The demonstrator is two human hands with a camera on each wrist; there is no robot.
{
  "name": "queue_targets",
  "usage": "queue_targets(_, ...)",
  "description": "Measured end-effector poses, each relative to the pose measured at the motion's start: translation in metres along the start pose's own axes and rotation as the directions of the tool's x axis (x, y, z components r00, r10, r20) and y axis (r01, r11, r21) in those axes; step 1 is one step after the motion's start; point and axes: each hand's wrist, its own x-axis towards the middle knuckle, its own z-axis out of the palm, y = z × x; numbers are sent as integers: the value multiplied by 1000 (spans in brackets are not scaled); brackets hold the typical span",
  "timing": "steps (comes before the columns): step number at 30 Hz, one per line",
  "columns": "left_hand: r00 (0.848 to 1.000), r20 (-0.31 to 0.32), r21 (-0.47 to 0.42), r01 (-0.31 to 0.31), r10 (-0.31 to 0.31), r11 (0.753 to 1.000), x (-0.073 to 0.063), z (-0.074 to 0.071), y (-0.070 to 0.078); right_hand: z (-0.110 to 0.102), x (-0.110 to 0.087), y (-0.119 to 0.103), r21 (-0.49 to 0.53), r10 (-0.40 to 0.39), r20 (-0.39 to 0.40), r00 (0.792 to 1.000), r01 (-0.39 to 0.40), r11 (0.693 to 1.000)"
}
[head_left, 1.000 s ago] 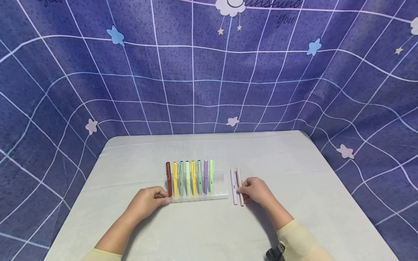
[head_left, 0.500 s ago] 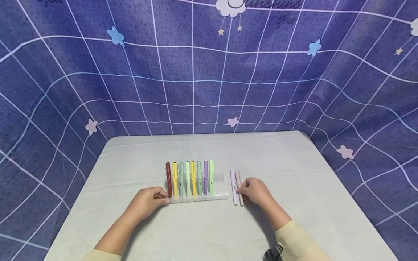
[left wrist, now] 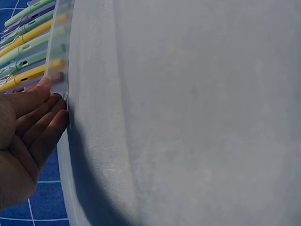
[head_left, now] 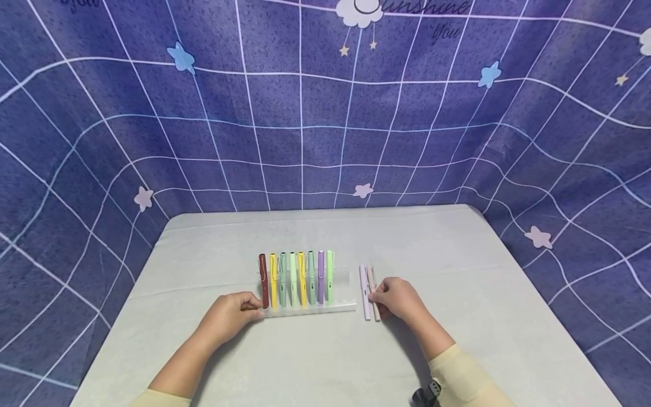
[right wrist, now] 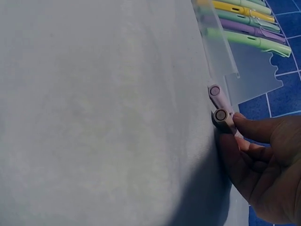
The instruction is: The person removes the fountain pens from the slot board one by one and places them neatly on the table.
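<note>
My left hand [head_left: 229,317] pinches the near left corner of a clear plastic pen stand [head_left: 343,308], thumb on top in the left wrist view. Several pens lean in the stand, from a dark red pen [head_left: 263,282] at the left to a light green pen [head_left: 330,277] at the right. To the right of the stand, a lilac pen [head_left: 365,297] and a beige pen [head_left: 377,314] lie side by side on the table. Between thumb and fingers my right hand [head_left: 400,299] holds the beige pen; its round end [right wrist: 221,115] shows in the right wrist view.
A pale cloth covers the table [head_left: 305,362]. Behind it and at both sides hangs a blue curtain [head_left: 325,141] with a grid and stars. A small black device [head_left: 426,394] sits at the right sleeve. The stand's right end holds bare slots [right wrist: 256,70].
The beige pen's far end has shifted slightly left and nearer, closer to the lilac pen, with my right hand still on it. My left hand and the stand have stayed in place.
</note>
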Motion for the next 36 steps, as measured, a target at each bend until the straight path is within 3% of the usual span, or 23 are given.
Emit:
queue_targets(8,1000,-2,1,-2,2,1000,0,0,0,-5,1,0,-92,-22,-14,1000,21,996)
queue_targets(13,1000,-4,3,-7,7,1000,-1,0,0,-13,3,-3,-87,-40,-34,999,36,996)
queue_targets(18,1000,-7,4,-11,11,1000,0,0,-1,-20,5,-13,-52,-116,-81,990,112,992)
queue_targets(22,1000,-8,5,-17,17,1000,0,0,-2,-19,4,-22,95,-175,-64,982,181,979)
queue_targets(27,1000,-2,4,-19,19,1000,-1,-1,-2,-8,4,-32,291,-265,7,964,251,923)
queue_targets(36,1000,-5,6,-25,25,1000,0,-1,-2,20,7,-46,474,-336,99,937,252,843)
